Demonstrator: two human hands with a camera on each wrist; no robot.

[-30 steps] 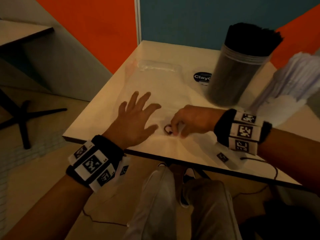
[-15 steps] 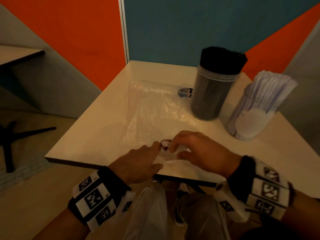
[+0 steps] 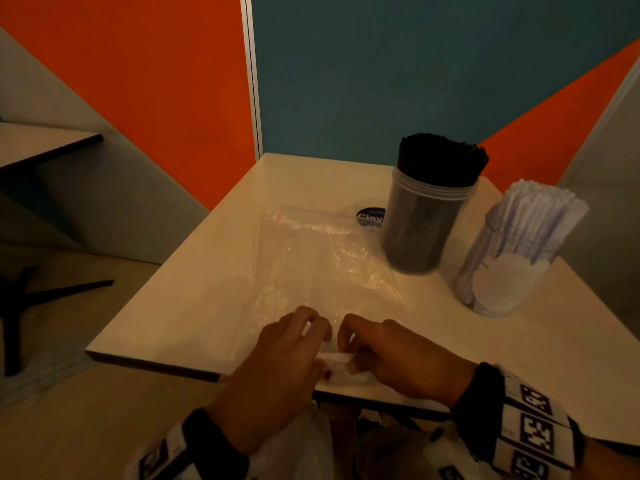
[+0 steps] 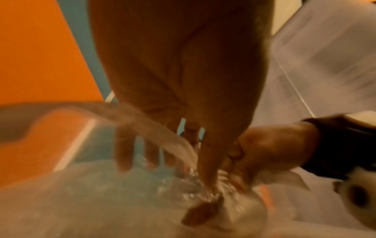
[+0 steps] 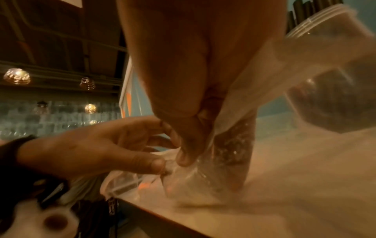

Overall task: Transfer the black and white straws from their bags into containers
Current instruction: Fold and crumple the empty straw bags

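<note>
**Two hands pinch the near end of an empty clear bag on a table**

At the far left, beyond the table, an orange wall panel (image 3: 156, 81) meets a teal panel further right. A pale square table (image 3: 194, 299) fills the middle of the head view.

The left hand (image 3: 277, 368) rests at the table's near edge, knuckles up. Its thumb and forefinger pinch the gathered near end of a clear plastic bag (image 3: 322, 265); in the left wrist view the other fingers (image 4: 122, 153) hang down, slightly spread, over the plastic. A black wristband with white coded tags wraps this wrist.

The bag lies flat and crumpled across the table's centre, stretching away from the hands toward the far side. No straws show inside it.

Just right of the left hand, almost touching it, the right hand (image 3: 398, 358) also grips the bag's near end, fingers curled and thumb pressed against the plastic, as the right wrist view shows.

Past the bag's far right corner lies a dark round sticker (image 3: 370, 216). Beside it stands a clear container (image 3: 422, 230) packed with black straws (image 3: 440, 157), upright. Just right of that, a second clear container (image 3: 502, 285) holds white straws (image 3: 540, 202), which lean to the right.
</note>
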